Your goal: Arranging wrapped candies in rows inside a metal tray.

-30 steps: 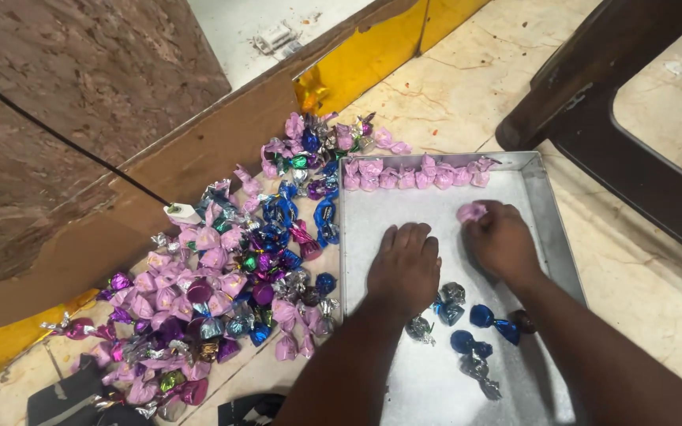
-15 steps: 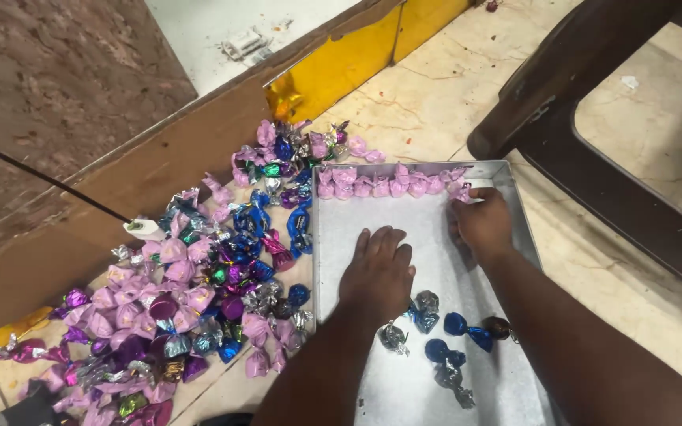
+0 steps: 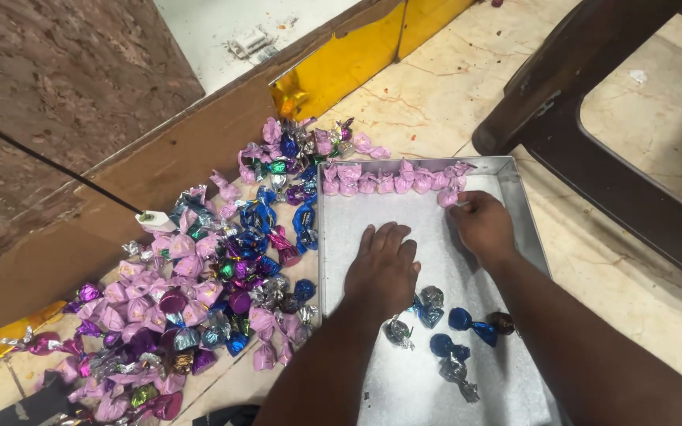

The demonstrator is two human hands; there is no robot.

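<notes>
Pink candy [image 3: 447, 197], upper centre, our right hand [image 3: 483, 229] fingers pinch it; left hand [image 3: 384, 268] fingers lie spread on the silver tray [image 3: 515, 205].

Foil-wrapped candies [image 3: 199, 308], pink, purple, blue, silver and green, lie heaped on the floor left of the metal tray [image 3: 526, 225]. A row of pink wrapped candies [image 3: 392, 180] lines the tray's far wall. Blue and silver ones [image 3: 447, 331] sit loose near its middle.
</notes>
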